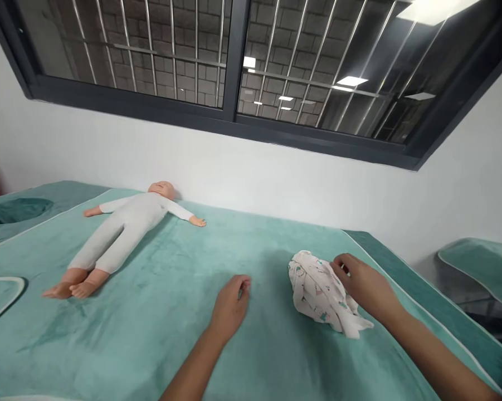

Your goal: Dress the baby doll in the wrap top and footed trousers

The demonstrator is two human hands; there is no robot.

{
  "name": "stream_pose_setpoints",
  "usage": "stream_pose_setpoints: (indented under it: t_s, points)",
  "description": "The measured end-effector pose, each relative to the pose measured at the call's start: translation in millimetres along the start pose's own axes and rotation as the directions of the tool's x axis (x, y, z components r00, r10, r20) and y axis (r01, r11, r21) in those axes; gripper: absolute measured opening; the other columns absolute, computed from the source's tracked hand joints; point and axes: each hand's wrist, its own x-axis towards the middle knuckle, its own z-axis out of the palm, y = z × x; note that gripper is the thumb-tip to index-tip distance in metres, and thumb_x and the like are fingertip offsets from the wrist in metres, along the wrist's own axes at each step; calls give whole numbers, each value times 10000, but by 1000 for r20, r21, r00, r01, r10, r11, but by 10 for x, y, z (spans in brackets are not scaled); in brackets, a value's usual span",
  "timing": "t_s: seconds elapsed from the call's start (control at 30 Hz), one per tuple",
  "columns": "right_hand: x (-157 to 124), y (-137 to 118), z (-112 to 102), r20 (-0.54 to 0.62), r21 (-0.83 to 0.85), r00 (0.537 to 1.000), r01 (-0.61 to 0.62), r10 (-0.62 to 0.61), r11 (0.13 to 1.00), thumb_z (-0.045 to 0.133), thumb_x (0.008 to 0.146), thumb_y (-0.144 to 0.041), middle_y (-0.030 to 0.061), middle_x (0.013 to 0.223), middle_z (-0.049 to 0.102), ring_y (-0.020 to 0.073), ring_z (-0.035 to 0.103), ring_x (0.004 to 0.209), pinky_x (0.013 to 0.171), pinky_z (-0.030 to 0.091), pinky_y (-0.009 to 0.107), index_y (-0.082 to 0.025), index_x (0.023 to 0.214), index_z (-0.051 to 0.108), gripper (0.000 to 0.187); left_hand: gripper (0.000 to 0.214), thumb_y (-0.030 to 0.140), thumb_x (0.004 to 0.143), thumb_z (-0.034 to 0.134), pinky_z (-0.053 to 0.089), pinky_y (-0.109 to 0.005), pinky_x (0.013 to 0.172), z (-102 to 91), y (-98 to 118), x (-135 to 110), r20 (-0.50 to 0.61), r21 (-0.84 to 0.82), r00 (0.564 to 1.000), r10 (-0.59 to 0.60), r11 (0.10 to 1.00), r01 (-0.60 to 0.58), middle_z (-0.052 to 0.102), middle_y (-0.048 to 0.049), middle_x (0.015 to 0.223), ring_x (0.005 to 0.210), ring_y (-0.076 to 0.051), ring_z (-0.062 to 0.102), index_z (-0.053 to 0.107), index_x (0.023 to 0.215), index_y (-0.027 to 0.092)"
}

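Observation:
A baby doll (123, 228) in a pale grey bodysuit lies on its back on the teal bed cover (159, 328), head toward the wall, arms spread. To its right lies a crumpled white patterned cloth (320, 292). My right hand (363, 284) rests on the cloth's right side, fingers curled onto its top edge. My left hand (229, 306) hovers over the bare cover left of the cloth, fingers loosely curled and holding nothing.
A white wall and a dark-framed barred window (234, 67) stand behind the bed. Another teal-covered bed (485, 267) is at the far right across a gap. More teal padding (16, 209) lies at the left.

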Motion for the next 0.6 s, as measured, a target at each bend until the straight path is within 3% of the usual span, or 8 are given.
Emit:
stream_pose_setpoints:
  t_s: [0.13, 0.23, 0.3, 0.43, 0.53, 0.57, 0.6]
  points:
    - [-21, -191, 245, 115, -6, 989, 98, -97, 995, 451, 876, -509, 77, 1076, 626, 233, 596, 933, 584, 377, 280, -231, 952, 606, 328, 244, 256, 924, 385, 463, -328, 812, -54, 33, -4, 29, 6, 1000, -6, 1000, 5, 664, -56, 942, 864, -180, 603, 620, 958, 200]
    - [-21, -206, 471, 85, 62, 995, 43, -48, 997, 381, 912, -451, 98, 1193, 602, 261, 567, 1058, 700, 419, 312, -218, 1088, 603, 367, 237, 221, 905, 393, 452, -313, 810, -47, 31, 4, 22, 7, 1000, 1, 1000, -1, 666, -48, 936, 865, -171, 600, 627, 939, 198]
    - [36, -112, 491, 114, 200, 993, 4, -28, 980, 391, 899, -480, 97, 1124, 639, 260, 589, 1001, 725, 432, 315, -203, 1055, 623, 393, 240, 207, 897, 395, 446, -303, 806, -40, 20, 4, 11, 7, 1000, 0, 1000, 0, 668, -43, 935, 861, -164, 600, 633, 931, 199]
    - [262, 202, 202, 169, 555, 986, -92, -4, 827, 520, 803, -564, 50, 771, 657, 210, 605, 728, 606, 437, 279, -174, 810, 603, 398, 246, 214, 897, 398, 439, -296, 792, -39, 1, 2, 7, -5, 1000, 0, 1000, 0, 672, -43, 928, 852, -165, 603, 643, 922, 202]
    - [465, 373, -173, 86, 812, 982, -168, 170, 559, 576, 785, -529, 41, 704, 622, 167, 586, 620, 550, 431, 267, -168, 798, 548, 362, 248, 224, 902, 403, 437, -300, 794, -42, -3, -2, 6, -34, 1000, 2, 999, -2, 672, -46, 918, 849, -170, 603, 648, 922, 199]
    - [534, 395, -309, 30, 871, 974, -136, 225, 472, 578, 794, -508, 43, 689, 608, 157, 578, 599, 538, 425, 268, -172, 793, 528, 339, 247, 227, 902, 407, 436, -301, 794, -44, 1, -4, 4, -46, 1000, -2, 999, 2, 672, -47, 914, 847, -172, 603, 652, 919, 199]
    - [604, 396, -445, -24, 896, 970, -88, 243, 436, 545, 828, -499, 43, 707, 601, 147, 579, 610, 545, 425, 264, -181, 809, 511, 320, 243, 232, 901, 415, 435, -303, 795, -47, 9, -5, 3, -62, 1000, -8, 998, 9, 672, -47, 911, 847, -174, 602, 656, 915, 199]
